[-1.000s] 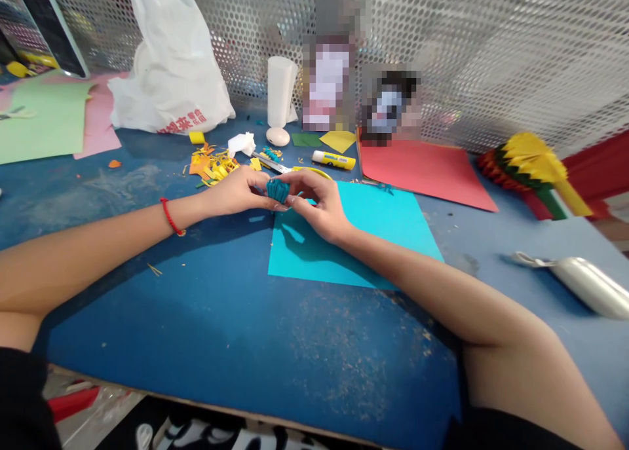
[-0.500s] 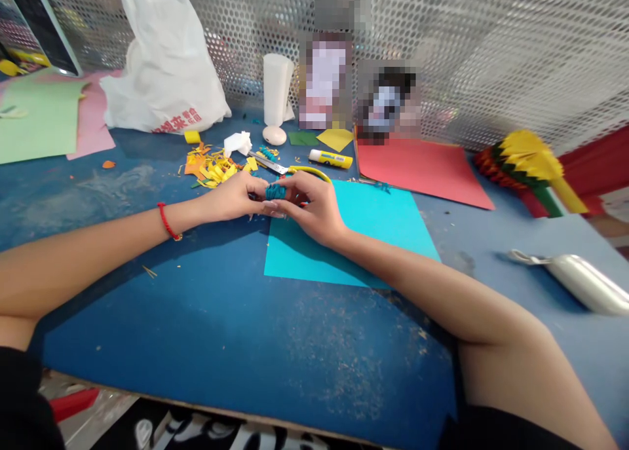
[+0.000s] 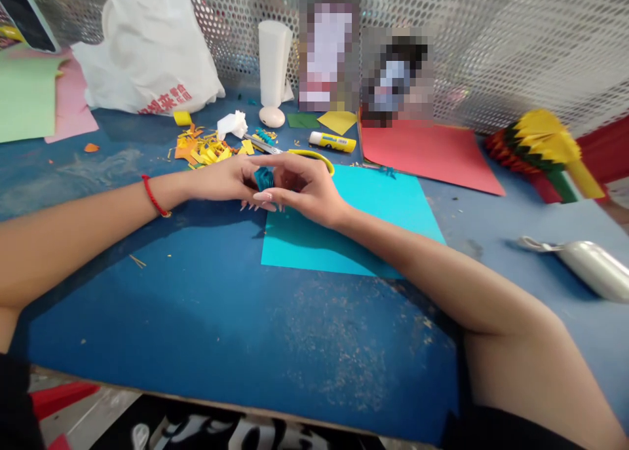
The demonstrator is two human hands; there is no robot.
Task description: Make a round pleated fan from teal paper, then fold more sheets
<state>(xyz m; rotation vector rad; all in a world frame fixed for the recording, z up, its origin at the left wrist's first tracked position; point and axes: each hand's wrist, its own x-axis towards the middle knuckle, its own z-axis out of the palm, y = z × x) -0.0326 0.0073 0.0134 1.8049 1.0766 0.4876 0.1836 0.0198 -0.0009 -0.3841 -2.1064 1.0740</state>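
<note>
Between my two hands is a small piece of folded teal paper (image 3: 264,179), partly covered by fingers. My left hand (image 3: 227,179), with a red cord on its wrist, grips it from the left side. From the right, my right hand (image 3: 310,187) curls its thumb and fingers round the same piece. Beneath the right hand and forearm lies a bright blue paper sheet (image 3: 363,204). Just behind the hands are scissors (image 3: 309,154) with yellow handles and a pile of yellow and orange paper scraps (image 3: 209,150).
A yellow glue stick (image 3: 333,141), a pale oval object (image 3: 272,116) and a white cylinder (image 3: 273,63) stand or lie behind. A white plastic bag (image 3: 152,57) is at back left. Red paper (image 3: 432,152), a folded paper flower (image 3: 545,142) and a silvery case (image 3: 597,266) are rightward.
The teal paper has turned between my hands, and its ridged side shows less. My fingers have shifted round it. The whole view has tilted slightly downward.
</note>
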